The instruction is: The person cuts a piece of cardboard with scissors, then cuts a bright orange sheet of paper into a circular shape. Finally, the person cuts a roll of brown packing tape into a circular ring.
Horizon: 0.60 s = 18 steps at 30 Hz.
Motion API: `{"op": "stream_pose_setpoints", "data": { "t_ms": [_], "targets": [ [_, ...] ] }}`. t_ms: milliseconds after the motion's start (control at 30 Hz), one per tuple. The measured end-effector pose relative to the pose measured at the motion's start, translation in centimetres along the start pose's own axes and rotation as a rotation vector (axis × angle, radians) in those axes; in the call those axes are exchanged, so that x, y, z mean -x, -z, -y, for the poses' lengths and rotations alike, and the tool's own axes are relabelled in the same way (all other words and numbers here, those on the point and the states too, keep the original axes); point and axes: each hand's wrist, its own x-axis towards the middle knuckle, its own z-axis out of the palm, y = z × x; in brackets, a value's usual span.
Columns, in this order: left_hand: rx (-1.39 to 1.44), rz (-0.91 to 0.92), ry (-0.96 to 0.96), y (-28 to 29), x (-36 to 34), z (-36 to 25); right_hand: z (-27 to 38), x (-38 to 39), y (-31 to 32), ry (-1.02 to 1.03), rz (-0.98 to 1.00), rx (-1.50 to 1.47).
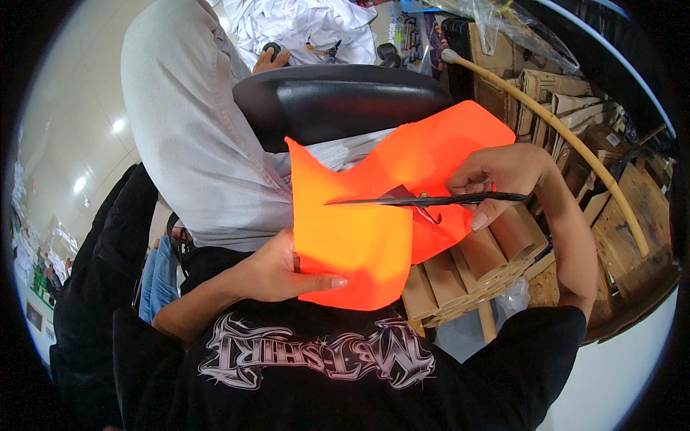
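A bright orange sheet (pixel 352 258) lies across my lap, its upper edge cut in a curve and its right part spreading over my thigh. My left hand (pixel 277 271) pinches its lower left edge, thumb on top and fingers hidden beneath. In my right hand (pixel 503 176) is a pair of scissors (pixel 374 202) with dark handles. The long upper blade lies over the sheet and points left; part of the other blade shows below the pivot, near a cut in the orange material. Fingers and thumb of the right hand wrap the handles.
Brown cardboard tubes (pixel 474 262) are stacked at my right. Beyond them, a curved cane pole (pixel 568 133) crosses over folded cardboard (pixel 560 93). A black chair (pixel 338 100) stands just ahead, with white cloth (pixel 302 29) on the floor behind it.
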Motion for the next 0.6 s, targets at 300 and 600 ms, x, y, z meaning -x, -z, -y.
{"op": "stream_pose_setpoints", "data": {
  "t_ms": [300, 600],
  "targets": [
    [0.024, 0.020, 0.006, 0.2, 0.1, 0.1, 0.0, -0.1, -0.5, -0.046, -0.006, -0.122],
    [-0.152, 0.065, -0.124, 0.3, 0.0, 0.3, 2.0, -1.7, -0.8, 0.086, -0.026, 0.059]
  ]
}}
